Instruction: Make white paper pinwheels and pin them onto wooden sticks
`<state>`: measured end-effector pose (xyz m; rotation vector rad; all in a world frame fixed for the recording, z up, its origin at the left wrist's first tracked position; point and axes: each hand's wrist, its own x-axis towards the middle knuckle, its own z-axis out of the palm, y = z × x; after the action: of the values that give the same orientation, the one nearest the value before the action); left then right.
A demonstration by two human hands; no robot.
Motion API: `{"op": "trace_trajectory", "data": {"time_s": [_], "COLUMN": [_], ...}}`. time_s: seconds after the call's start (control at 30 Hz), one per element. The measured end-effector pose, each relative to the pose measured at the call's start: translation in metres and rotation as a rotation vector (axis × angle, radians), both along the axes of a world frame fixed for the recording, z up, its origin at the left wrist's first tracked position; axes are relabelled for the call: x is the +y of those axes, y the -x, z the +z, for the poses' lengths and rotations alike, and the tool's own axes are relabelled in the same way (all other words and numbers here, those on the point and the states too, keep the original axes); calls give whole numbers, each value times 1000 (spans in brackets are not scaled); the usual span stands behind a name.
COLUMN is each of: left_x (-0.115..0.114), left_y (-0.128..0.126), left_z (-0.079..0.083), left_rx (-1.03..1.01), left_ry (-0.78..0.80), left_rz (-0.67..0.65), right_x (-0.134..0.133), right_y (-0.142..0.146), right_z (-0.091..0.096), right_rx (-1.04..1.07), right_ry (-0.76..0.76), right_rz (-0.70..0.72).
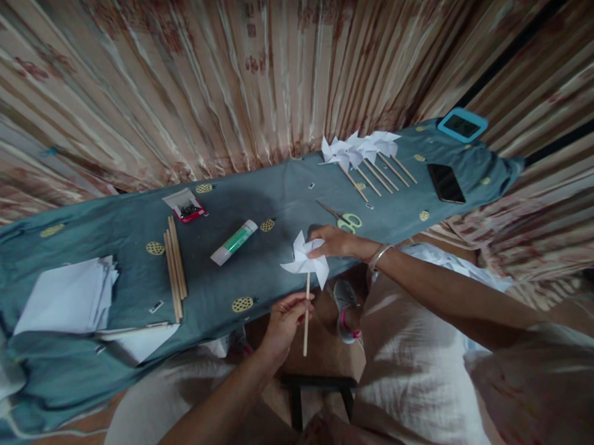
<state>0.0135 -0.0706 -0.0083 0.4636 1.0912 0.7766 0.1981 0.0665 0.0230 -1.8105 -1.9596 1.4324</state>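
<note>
A white paper pinwheel (303, 258) on a thin wooden stick is held up over the near edge of the table. My left hand (287, 320) pinches the stick below the paper blades. At the blades' upper right, my right hand (334, 240) has its fingers closed on the paper near the pinwheel's centre; the fingertips are partly hidden. Just beyond my right hand lie scissors (347, 220) with green handles. To the left of the pinwheel rests a green and white glue stick (235, 243).
Several finished pinwheels (357, 149) lie at the back right, near a black phone (445, 183) and a blue-framed digital clock (463, 125). On the left are wooden sticks (175, 267), a small red box (185, 206) of pins and stacked white paper (66, 296). Curtains (251, 73) hang behind.
</note>
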Motion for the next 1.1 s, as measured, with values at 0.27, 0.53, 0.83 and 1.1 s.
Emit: {"op": "trace_trajectory", "data": {"time_s": [0.27, 0.53, 0.83, 1.1], "left_x": [0, -2, -2, 0], "left_y": [-2, -2, -1, 3], "left_z": [0, 0, 0, 0], "left_rx": [6, -2, -14, -10], "left_ry": [18, 23, 23, 3], "left_rz": [-10, -12, -8, -15], "right_x": [-3, -4, 3, 4], "right_y": [1, 0, -1, -1], "right_z": [2, 3, -3, -1], "right_rx": [-47, -22, 23, 93], "right_ry": [-63, -75, 4, 84], "right_rz": [10, 54, 34, -1]}}
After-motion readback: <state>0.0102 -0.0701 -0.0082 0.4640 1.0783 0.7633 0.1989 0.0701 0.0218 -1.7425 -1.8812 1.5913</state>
